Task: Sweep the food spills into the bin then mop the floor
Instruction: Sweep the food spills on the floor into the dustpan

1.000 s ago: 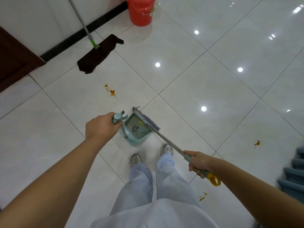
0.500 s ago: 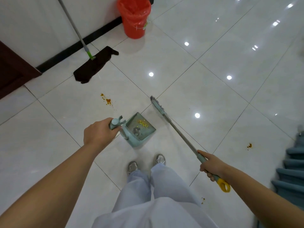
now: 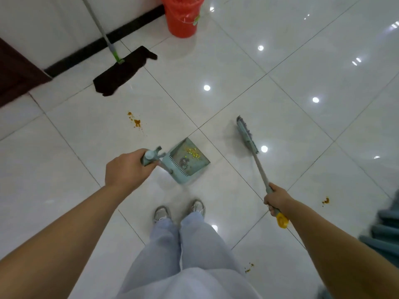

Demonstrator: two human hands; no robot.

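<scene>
Left hand point(image 3: 126, 169) grips dustpan point(image 3: 186, 161) handle — right hand point(image 3: 277, 199) grips broom point(image 3: 257, 160) pole.

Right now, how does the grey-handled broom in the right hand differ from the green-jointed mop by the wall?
The grey-handled broom is gripped by the right hand; the green-jointed mop is untouched, its pole rising toward the white wall. The broom has a narrow teal head with grey bristles; the mop has a wide, flat, dark cloth pad. The broom's handle ends in a yellow cap; the mop's top end is out of view. Both have long grey poles.
</scene>
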